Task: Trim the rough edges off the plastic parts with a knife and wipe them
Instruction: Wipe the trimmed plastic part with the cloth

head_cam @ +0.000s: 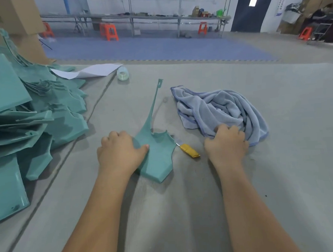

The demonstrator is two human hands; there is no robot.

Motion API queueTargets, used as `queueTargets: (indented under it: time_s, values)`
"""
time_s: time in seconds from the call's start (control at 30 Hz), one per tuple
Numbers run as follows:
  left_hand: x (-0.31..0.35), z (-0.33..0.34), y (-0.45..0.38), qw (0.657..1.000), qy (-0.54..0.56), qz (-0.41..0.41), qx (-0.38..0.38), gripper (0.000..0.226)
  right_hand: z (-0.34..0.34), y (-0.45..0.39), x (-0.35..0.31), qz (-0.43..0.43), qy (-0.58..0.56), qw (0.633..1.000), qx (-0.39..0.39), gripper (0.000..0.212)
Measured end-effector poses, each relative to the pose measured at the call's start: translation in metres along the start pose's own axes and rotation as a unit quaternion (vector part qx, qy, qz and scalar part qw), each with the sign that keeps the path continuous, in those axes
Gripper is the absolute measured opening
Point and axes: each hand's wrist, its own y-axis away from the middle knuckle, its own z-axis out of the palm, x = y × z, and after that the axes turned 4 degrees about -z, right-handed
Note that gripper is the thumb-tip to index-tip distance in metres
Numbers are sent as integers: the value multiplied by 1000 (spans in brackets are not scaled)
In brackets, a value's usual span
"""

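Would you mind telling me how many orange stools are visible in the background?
5: one far left by the cardboard boxes, two together left of centre, one under the bench's right end, one far right. Others may be hidden.

Left hand [120, 150] grips teal plastic part [157, 155] at frame centre; right hand [226, 141] clutches blue towel [219, 111]; yellow-handled knife [189, 150] between them; teal stack [24, 115] at left
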Motion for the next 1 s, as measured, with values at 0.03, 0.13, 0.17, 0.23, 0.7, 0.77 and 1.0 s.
queueTargets:
  time_s: [0.03, 0.13, 0.17, 0.23, 0.7, 0.77, 1.0]
  values:
    - [0, 0, 1, 1000, 17, 6, -6, 85, -1, -1, -1, -13, -11, 999, 27, 21]
    - [5, 1, 8, 994, 44, 57, -80, 121, -6, -4, -13, -58, -135, 971, 190, 23]
    - [7, 2, 10, 992, 27, 78, -100, 126, -10, -3, -19, -76, -160, 953, 247, 23]
    - [10, 3, 11, 989, -4, 94, -113, 130, -10, 1, -26, -103, -144, 943, 283, 21]
    - [-29, -16, -14, 769, 620, -141, -72, 17, 4, -13, 10, 52, -88, 986, 130, 19]
    - [-26, -18, -14, 692, 699, -156, -88, 28, -4, -17, 8, 64, -199, 950, 234, 17]
    - [2, -19, -7, 520, 827, -175, -124, 22, -47, 4, -38, -55, -567, 770, 286, 12]
